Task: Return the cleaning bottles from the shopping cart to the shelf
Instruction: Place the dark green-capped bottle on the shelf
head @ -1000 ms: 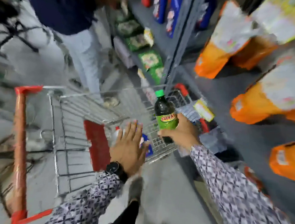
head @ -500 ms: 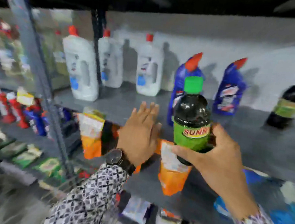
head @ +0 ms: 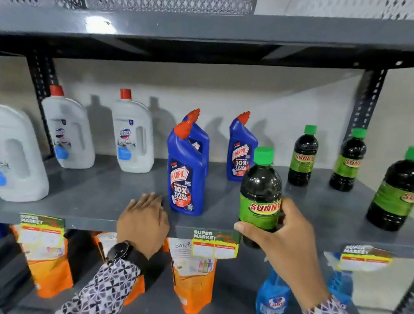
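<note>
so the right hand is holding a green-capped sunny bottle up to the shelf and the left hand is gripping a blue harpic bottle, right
Not quite. The left hand holds nothing: it rests open on the shelf edge, just left of the front Harpic bottle. The head view shows this. The rest stands: the right hand holds the green-capped Sunny bottle up to the shelf.

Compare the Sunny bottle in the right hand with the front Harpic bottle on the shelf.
The Sunny bottle is dark and round with a green cap, held off the shelf by the right hand. The front Harpic bottle is blue with an angled red cap and stands free. Both are upright.
</note>
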The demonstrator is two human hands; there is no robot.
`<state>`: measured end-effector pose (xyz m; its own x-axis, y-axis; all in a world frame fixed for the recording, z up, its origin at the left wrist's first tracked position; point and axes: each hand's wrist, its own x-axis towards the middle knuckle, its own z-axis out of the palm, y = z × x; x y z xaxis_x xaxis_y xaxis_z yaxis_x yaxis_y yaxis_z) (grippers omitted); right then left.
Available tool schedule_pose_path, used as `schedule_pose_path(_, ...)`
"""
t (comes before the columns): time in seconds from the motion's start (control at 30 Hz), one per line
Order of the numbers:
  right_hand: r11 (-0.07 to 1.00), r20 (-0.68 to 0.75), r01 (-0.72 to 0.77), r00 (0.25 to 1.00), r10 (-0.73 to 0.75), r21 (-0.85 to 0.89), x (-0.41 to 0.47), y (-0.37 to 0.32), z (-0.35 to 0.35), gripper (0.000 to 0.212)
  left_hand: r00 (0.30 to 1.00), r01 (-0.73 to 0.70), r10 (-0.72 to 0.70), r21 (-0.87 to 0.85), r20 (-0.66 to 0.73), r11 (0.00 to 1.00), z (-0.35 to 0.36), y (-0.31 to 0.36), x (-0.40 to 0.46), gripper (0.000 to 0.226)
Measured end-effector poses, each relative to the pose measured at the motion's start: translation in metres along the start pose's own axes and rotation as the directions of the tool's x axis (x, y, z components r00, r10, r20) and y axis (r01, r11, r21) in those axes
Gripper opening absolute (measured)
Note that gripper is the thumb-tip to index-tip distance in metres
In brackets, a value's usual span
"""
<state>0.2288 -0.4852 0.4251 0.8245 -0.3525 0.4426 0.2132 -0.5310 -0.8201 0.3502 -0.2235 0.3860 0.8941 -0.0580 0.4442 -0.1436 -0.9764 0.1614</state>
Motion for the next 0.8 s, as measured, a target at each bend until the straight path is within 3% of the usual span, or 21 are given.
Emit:
schedule_pose_path(0.17, 0.999, -0.084, -0.016, 0.996, 0.012, -0.049, 0.038, 0.012, 0.003, 0.058, 1.000, -0.010, 0.009, 0.017, 0.014, 1.000, 0.004, -0.001, 0.002, 0.066)
schedule_pose_path(0.33, 0.989, -0.138, -0.060, 0.990, 0.040, -0.138, 0.077, 0.030, -0.001, 0.065, 1.000, -0.002, 0.001, 0.019, 0.018, 1.000, 0.005, 0.000, 0.002, 0.052)
schedule_pose_path(0.5, 0.986, -0.157, -0.144, 0.979, 0.129, -0.089, 0.085, 0.043, -0.002, 0.069, 1.000, 0.008, -0.008, 0.011, 0.008, 1.000, 0.004, 0.000, 0.002, 0.071)
schedule_pose_path(0.8, 0.985, -0.136, -0.141, 0.982, 0.128, -0.094, 0.078, 0.044, -0.002, 0.080, 1.000, 0.004, -0.004, -0.011, -0.017, 1.000, 0.003, 0.001, 0.000, 0.073)
